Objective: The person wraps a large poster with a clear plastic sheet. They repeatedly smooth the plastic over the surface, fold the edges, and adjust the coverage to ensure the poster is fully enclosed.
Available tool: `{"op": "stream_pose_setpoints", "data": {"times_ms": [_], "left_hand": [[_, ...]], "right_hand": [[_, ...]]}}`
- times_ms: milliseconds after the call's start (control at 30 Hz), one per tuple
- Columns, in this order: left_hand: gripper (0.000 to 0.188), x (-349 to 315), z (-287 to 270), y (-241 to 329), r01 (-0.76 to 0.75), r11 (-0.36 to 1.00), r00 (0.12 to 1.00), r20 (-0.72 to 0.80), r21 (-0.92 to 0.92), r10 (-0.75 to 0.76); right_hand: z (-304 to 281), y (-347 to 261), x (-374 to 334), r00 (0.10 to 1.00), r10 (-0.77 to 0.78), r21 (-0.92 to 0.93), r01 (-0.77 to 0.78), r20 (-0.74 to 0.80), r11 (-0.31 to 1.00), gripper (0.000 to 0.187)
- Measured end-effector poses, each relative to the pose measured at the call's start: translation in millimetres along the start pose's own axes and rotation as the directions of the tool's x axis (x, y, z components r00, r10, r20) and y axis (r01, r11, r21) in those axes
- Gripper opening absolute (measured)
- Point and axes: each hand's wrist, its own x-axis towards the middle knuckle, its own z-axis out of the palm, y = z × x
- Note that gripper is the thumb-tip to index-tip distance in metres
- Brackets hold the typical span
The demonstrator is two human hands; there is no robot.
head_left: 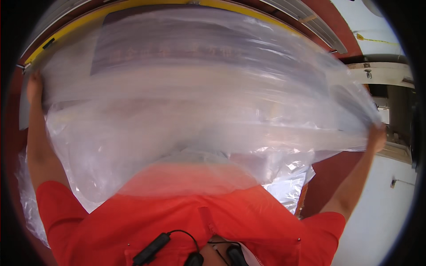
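Note:
A large clear plastic sheet [199, 97] is spread wide in front of me, blurred by motion and filling most of the view. My left hand [33, 86] grips its far left edge with the arm stretched out. At the far right, my right hand [377, 136] holds the opposite edge. The sheet hangs between both hands and drapes down toward my red shirt [186, 221]. A dark rectangular surface [133, 40] shows dimly through the plastic.
A yellow-edged frame [133, 5] curves along the top. More crumpled plastic [288, 186] lies below the sheet at centre right. White machinery or a cabinet [381, 73] stands at the right, above a red floor [328, 173].

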Motion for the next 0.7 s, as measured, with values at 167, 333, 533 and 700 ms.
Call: {"op": "stream_pose_setpoints", "data": {"times_ms": [167,333,533,700], "left_hand": [[0.044,2,11,0,-0.010,1.000,0.998,-0.058,-0.007,0.010],[0.043,13,22,-34,-0.037,0.999,0.993,-0.114,-0.037,0.033],[0.041,-17,-13,-25,-0.003,0.994,0.999,-0.035,0.113,0.007],[0.040,3,4,-24,-0.027,0.999,0.998,0.055,0.025,0.026]], "right_hand": [[-133,-116,-67,0.558,-0.400,0.362,0.807,-0.727,0.468,0.044],[62,-167,-119,0.714,-0.697,0.659,0.495,0.063,0.566,0.059],[28,-259,-115,0.576,-0.792,0.714,0.640,-0.200,0.285,0.061],[137,-287,-67,0.837,-0.545,0.752,0.327,0.050,0.572,0.056]]}}
